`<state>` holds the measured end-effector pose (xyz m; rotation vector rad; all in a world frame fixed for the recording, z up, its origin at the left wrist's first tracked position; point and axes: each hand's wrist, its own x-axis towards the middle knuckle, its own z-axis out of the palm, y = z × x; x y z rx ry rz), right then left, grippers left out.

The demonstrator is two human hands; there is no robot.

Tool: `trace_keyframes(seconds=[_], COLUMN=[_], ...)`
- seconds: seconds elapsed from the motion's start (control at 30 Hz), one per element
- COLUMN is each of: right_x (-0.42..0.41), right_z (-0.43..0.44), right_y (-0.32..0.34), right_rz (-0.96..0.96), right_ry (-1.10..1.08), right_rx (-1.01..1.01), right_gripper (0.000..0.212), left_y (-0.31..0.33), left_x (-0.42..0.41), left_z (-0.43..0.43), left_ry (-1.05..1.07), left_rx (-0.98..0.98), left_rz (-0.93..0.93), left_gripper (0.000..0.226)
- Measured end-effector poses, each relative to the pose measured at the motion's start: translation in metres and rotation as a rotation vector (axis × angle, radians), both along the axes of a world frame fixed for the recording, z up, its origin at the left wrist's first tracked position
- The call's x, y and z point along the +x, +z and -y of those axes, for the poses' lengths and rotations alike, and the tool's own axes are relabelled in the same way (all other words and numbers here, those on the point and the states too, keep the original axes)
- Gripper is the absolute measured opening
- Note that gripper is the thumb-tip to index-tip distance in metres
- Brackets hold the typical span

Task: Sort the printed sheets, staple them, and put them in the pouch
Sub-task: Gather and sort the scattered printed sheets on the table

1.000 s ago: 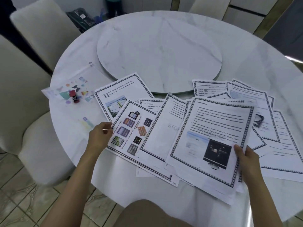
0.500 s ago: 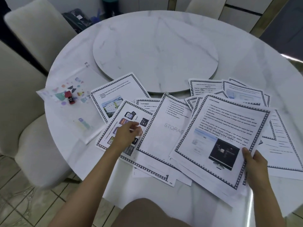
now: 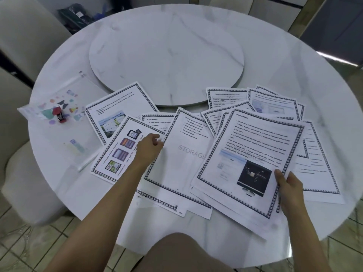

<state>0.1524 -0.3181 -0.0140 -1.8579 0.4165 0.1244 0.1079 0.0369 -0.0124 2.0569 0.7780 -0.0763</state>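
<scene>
Several printed sheets with patterned borders lie fanned over the near half of the round marble table (image 3: pixel 294 61). My right hand (image 3: pixel 290 186) grips the lower right corner of the cloud storage sheet (image 3: pixel 249 152), which lies on top of a small stack. My left hand (image 3: pixel 150 147) rests with curled fingers where the memory card sheet (image 3: pixel 119 152) meets the sheet marked STORAGE (image 3: pixel 182 154); whether it pinches an edge is unclear. At the left lies a clear pouch (image 3: pixel 64 112) with coloured shapes, and a small red stapler (image 3: pixel 60 114) sits on it.
A raised round turntable (image 3: pixel 167 54) fills the table's middle. Pale upholstered chairs (image 3: pixel 25 36) stand at the left. My knee (image 3: pixel 182 252) shows below the table edge, over a tiled floor. A dark bag (image 3: pixel 76 14) lies beyond the table.
My left hand has moved right, from the left edge of the memory card sheet to its right side beside the STORAGE sheet. My right hand keeps its hold on the cloud storage sheet.
</scene>
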Motion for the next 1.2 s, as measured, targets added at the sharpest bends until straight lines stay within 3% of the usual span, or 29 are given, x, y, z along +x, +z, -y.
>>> trace_keyframes(seconds=[0.1, 0.2, 0.37, 0.5, 0.67, 0.83, 1.0, 1.13, 1.2], right_x=[0.002, 0.006, 0.017, 0.021, 0.012, -0.008, -0.015, -0.020, -0.024], right_z=[-0.002, -0.004, -0.010, -0.032, -0.075, -0.118, -0.132, -0.140, -0.150], right_y=[-0.003, -0.004, -0.002, -0.003, -0.012, -0.015, -0.014, -0.011, -0.007], right_rz=[-0.011, -0.021, -0.047, -0.038, -0.076, -0.094, -0.052, -0.052, -0.063], right_ry=[0.052, 0.097, 0.149, 0.261, 0.451, 0.602, 0.607, 0.498, 0.470], right_rx=[0.012, 0.013, 0.044, 0.103, 0.144, 0.175, 0.173, 0.212, 0.229], right_gripper=[0.034, 0.034, 0.030, 0.022, 0.016, 0.029, 0.018, 0.031, 0.053], left_y=[0.000, 0.000, -0.001, -0.005, -0.007, 0.001, 0.012, 0.039, 0.047], left_x=[0.003, 0.000, -0.020, -0.042, -0.063, -0.075, -0.081, -0.079, -0.079], left_z=[0.011, 0.021, 0.020, 0.018, 0.026, 0.032, 0.014, -0.002, -0.014], left_ry=[-0.046, -0.065, 0.024, 0.132, 0.248, 0.191, 0.100, -0.022, -0.037], left_rx=[0.021, 0.101, 0.095, -0.032, -0.172, -0.260, -0.240, -0.301, -0.396], left_rz=[-0.057, -0.041, 0.079, 0.110, 0.159, 0.253, 0.309, 0.393, 0.415], left_gripper=[0.017, 0.041, 0.033, 0.027, 0.046, 0.036, 0.038, 0.025, 0.022])
